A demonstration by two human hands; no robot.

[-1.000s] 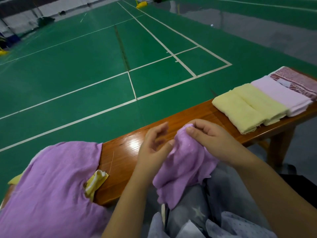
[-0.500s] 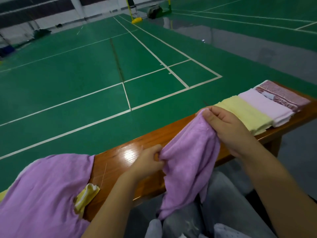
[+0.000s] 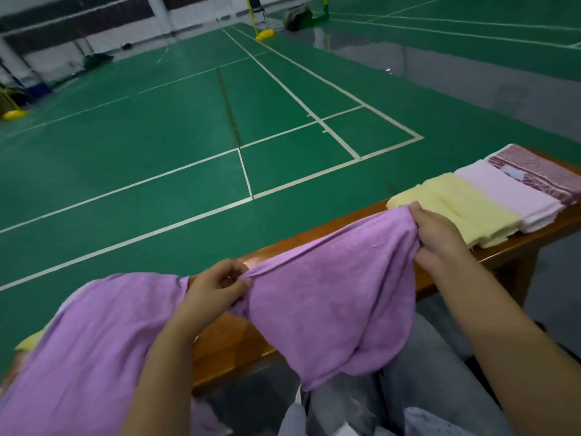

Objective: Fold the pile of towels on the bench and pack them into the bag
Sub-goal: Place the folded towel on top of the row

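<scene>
No text, label, brand, number or sign can be read anywhere in the view. The dark red patterned towel (image 3: 541, 173) at the far right of the table (image 3: 317, 234) carries a small pale patch, but it is too blurred to tell whether anything is written on it.

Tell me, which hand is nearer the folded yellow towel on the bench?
Right. The right hand grips the purple towel right beside the folded yellow towel; the left hand pinches the other end, farther down the bench.
</scene>
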